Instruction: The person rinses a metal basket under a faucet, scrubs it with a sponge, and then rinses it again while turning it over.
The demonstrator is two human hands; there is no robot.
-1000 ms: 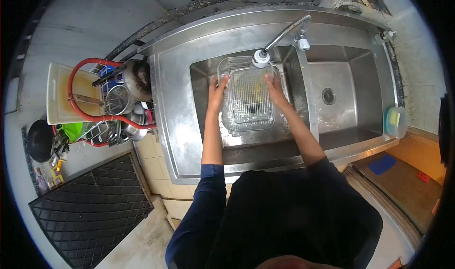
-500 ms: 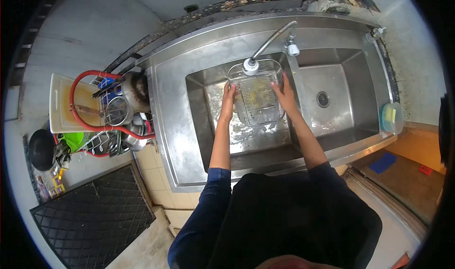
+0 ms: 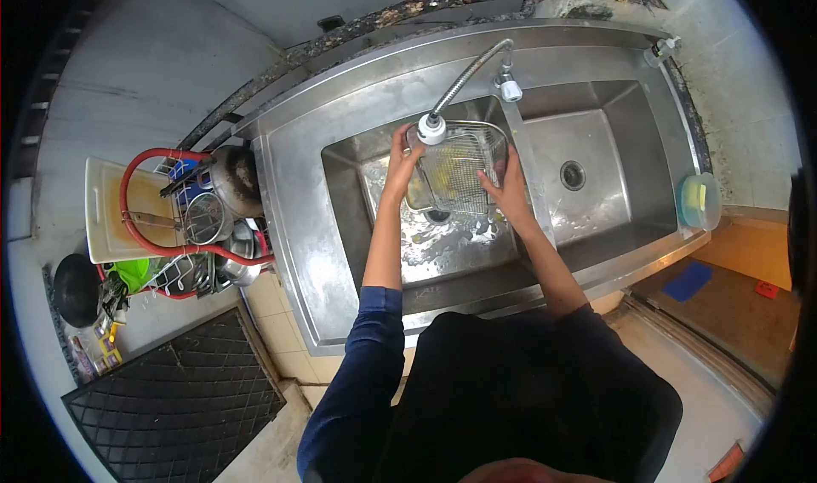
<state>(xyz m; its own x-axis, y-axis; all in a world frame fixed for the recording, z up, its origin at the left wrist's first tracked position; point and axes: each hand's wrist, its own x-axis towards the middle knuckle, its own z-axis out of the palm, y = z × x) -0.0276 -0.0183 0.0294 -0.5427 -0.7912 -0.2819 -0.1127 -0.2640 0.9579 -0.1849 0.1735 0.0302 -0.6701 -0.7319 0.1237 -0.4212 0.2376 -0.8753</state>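
Over the left sink basin is a wire mesh basket with a metal rim, held tilted between my hands. Something yellowish shows at its mesh; I cannot make out what. My left hand is closed on the basket's upper left rim, close to the white faucet head. On the basket's right side my right hand grips with thumb in front and fingers at the edge. The faucet head hangs over the basket's upper left corner and hides part of it. Below the basket, the basin floor is wet and a drain partly shows.
The right basin has a drain in its floor. A flexible metal spout arches in from the back. To the left stands a rack with a red rim, holding pots and a strainer. A plastic tub sits at the right corner.
The basket has tilted and turned, its left side now higher. My left hand has moved up along its edge towards the faucet head. The basin drain has come into view below.
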